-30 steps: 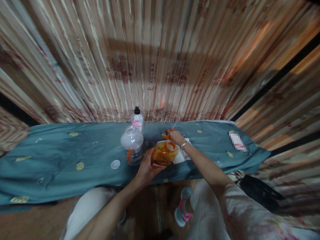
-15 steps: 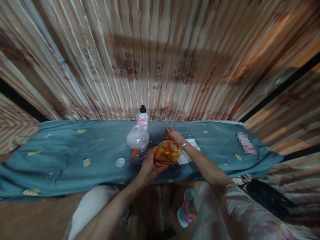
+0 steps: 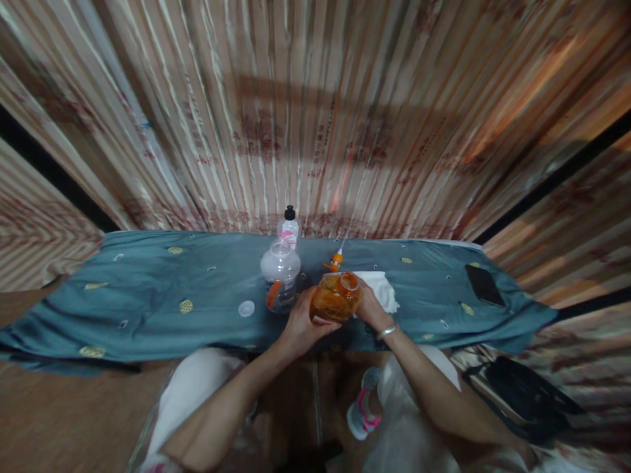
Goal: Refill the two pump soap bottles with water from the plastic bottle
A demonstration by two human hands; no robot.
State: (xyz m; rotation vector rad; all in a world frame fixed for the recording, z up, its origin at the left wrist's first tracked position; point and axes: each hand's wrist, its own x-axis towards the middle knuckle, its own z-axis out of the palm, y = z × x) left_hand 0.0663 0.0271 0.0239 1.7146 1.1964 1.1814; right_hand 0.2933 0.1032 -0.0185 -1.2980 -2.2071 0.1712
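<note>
My left hand (image 3: 302, 326) is wrapped round the left side and base of an orange see-through bottle (image 3: 335, 299). The bottle is tilted, its uncapped mouth facing up and toward me. At its right side is my right hand (image 3: 369, 307), closed against it, with the fingers partly hidden behind. Just beyond the bottle an orange pump head (image 3: 336, 261) with a thin pale tube lies on the cloth. A clear round-shouldered bottle (image 3: 280, 266) with no cap stands to the left of my hands. Part of a white cloth or tissue (image 3: 382, 289) shows to the right of the orange bottle.
Behind the clear bottle stands another bottle (image 3: 289, 226) with a black cap. A small clear lid (image 3: 246, 308) lies at the left on the teal tablecloth (image 3: 148, 295). A dark phone (image 3: 484, 284) rests at the far right. A striped curtain (image 3: 315, 131) hangs behind the table.
My right hand has left the orange pump head, which now lies on the cloth, and has come back to the orange bottle's right side. The left hand still holds the bottle.
</note>
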